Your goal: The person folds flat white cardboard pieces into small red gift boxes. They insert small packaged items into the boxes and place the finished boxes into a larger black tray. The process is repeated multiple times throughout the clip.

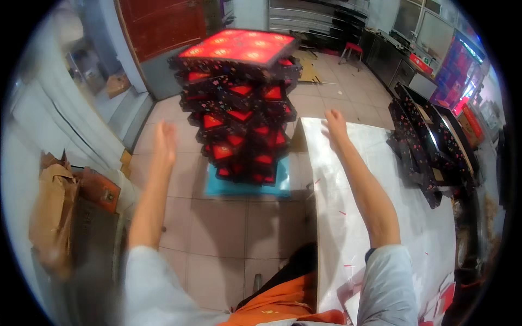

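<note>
Nearest to us, our 2 forearms rise from the lower edge in pale grey sleeves. Our right hand (334,124) lies flat on the white-covered bench (353,217), near its far left corner, fingers spread and gripping nothing. Our left hand (165,142) hangs in the air over the tiled floor (217,228), open and blurred, its grip empty. Between the 2 hands, a little farther out, stands a tall stack of black and red boxes (242,108) on a blue mat (244,187), untouched by either hand. On the bench's far right lie flat black patterned box parts (429,146). A red stool (353,50) stands beyond.
</note>
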The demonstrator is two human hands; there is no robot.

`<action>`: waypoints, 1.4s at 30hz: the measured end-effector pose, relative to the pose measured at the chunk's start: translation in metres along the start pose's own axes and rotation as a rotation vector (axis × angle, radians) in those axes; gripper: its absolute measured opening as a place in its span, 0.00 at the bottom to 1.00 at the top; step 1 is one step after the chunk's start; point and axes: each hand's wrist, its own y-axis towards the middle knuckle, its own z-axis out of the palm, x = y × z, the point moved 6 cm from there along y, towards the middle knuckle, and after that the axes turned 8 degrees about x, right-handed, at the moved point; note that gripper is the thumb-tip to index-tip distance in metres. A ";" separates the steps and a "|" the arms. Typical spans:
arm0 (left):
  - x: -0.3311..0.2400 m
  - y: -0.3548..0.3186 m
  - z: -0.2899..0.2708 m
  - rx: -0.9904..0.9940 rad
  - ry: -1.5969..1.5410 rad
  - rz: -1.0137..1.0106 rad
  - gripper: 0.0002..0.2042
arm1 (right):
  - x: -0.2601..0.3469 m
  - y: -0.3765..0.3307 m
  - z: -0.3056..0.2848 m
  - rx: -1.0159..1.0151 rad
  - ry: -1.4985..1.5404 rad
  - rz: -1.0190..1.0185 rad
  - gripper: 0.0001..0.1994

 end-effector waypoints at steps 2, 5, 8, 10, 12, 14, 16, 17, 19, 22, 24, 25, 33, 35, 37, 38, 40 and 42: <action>0.056 -0.043 -0.026 -0.079 0.042 -0.087 0.16 | -0.033 -0.034 -0.031 0.001 -0.049 0.071 0.27; 0.074 -0.054 0.019 -0.015 0.220 -0.144 0.20 | -0.050 -0.068 -0.073 -0.005 -0.161 0.119 0.24; 0.063 -0.043 0.085 0.220 0.475 0.151 0.23 | -0.065 -0.106 -0.105 0.115 -0.646 -0.131 0.21; 0.046 -0.016 0.131 0.267 0.807 0.462 0.23 | -0.074 -0.129 -0.107 0.139 -1.003 -0.165 0.20; 0.016 0.006 0.181 0.279 1.005 0.816 0.25 | -0.088 -0.150 -0.106 0.143 -1.263 -0.253 0.20; -0.010 0.047 0.212 0.207 1.172 0.958 0.26 | -0.105 -0.165 -0.093 0.120 -1.410 -0.400 0.21; -0.033 0.094 0.225 0.152 1.321 0.961 0.29 | -0.105 -0.165 -0.083 0.093 -1.372 -0.405 0.21; -0.038 0.118 0.229 0.129 1.382 0.967 0.30 | -0.101 -0.164 -0.081 0.077 -1.355 -0.401 0.21; -0.037 0.150 0.246 0.133 1.473 0.915 0.30 | -0.099 -0.165 -0.085 0.073 -1.363 -0.385 0.21; -0.029 0.193 0.257 0.206 1.641 0.656 0.29 | -0.093 -0.167 -0.087 0.076 -1.332 -0.351 0.21; -0.025 0.207 0.261 0.257 1.685 0.709 0.22 | -0.092 -0.166 -0.088 0.072 -1.324 -0.351 0.20; -0.026 0.208 0.263 0.231 1.717 0.833 0.19 | -0.090 -0.166 -0.088 0.071 -1.315 -0.349 0.20; -0.030 0.181 0.291 0.369 1.514 0.522 0.17 | -0.094 -0.167 -0.095 0.054 -1.305 -0.341 0.20; -0.019 0.147 0.300 0.412 1.604 0.593 0.19 | -0.095 -0.166 -0.093 0.037 -1.295 -0.348 0.20; -0.016 0.131 0.293 0.287 1.673 0.651 0.22 | -0.090 -0.167 -0.092 0.019 -1.277 -0.377 0.20; -0.015 0.117 0.293 0.234 1.660 0.673 0.23 | -0.093 -0.167 -0.092 0.009 -1.282 -0.362 0.20; -0.023 0.096 0.289 0.206 1.635 0.890 0.25 | -0.098 -0.165 -0.093 -0.012 -1.266 -0.387 0.20; -0.025 0.066 0.290 0.232 1.639 1.060 0.27 | -0.109 -0.160 -0.090 0.013 -1.221 -0.427 0.20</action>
